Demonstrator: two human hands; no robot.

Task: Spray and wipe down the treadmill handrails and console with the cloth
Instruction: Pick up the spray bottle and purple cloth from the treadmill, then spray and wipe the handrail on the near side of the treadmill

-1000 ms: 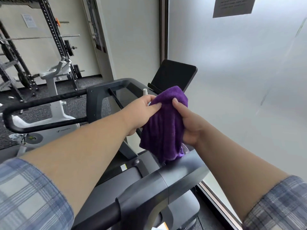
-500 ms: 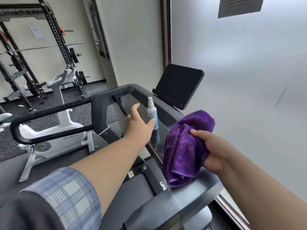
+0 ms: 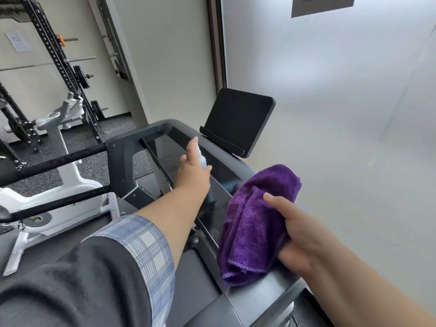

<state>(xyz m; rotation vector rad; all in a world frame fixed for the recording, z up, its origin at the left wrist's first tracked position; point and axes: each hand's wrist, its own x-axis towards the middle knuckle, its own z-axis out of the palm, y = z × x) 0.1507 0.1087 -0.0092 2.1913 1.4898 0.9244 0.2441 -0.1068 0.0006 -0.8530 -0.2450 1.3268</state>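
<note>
Your left arm stretches forward, left hand [image 3: 192, 169] with fingers extended; your right hand [image 3: 298, 234] is curled in a closed grip.

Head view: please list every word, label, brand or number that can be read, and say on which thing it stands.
No text is readable here.
Dark sign on the frosted glass: print too blurred.
Paper on the far wall: too small.
Exercise bike frame logo: too small.
Spray bottle behind the left hand: label hidden and blurred.
Cloth in the right hand: no label shows.
</note>
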